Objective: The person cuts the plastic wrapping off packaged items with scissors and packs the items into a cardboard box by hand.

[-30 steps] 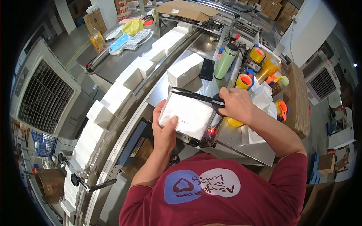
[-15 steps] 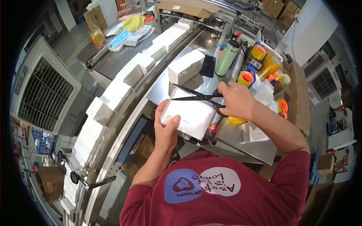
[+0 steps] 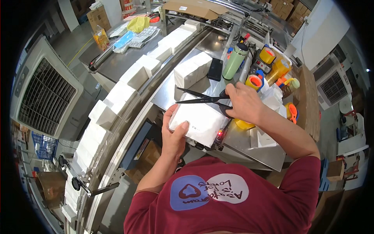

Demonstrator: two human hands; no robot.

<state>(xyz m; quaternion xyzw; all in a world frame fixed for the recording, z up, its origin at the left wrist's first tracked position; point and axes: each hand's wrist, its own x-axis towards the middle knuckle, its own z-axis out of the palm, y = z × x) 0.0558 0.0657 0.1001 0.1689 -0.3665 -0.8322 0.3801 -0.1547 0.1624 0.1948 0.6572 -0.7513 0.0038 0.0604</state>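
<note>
My left hand (image 3: pixel 174 134) grips a white wrapped pack (image 3: pixel 196 121) by its left side, with the thumb lying on the top face. Small dark print shows on the pack near the thumb. My right hand (image 3: pixel 246 102) holds black scissors (image 3: pixel 206 99) by the handles. The scissor blades are spread apart and point left, across the far edge of the pack. Whether a blade touches the wrapping I cannot tell. Just beyond the pack, white boxes (image 3: pixel 191 70) stand on the metal table (image 3: pixel 163 93), with a black phone (image 3: pixel 215 69) beside them.
A curved conveyor carries a row of white boxes (image 3: pixel 120 95) on the left. A green bottle (image 3: pixel 235 61), tape rolls (image 3: pixel 254 82) and a jar (image 3: pixel 290 86) stand at the right. Below the pack's right corner is a red light (image 3: pixel 220 133). An air cooler (image 3: pixel 46 93) stands far left.
The scissor blades have opened since the first frame and stay apart. The pack has shifted slightly right and toward me with my left hand.
</note>
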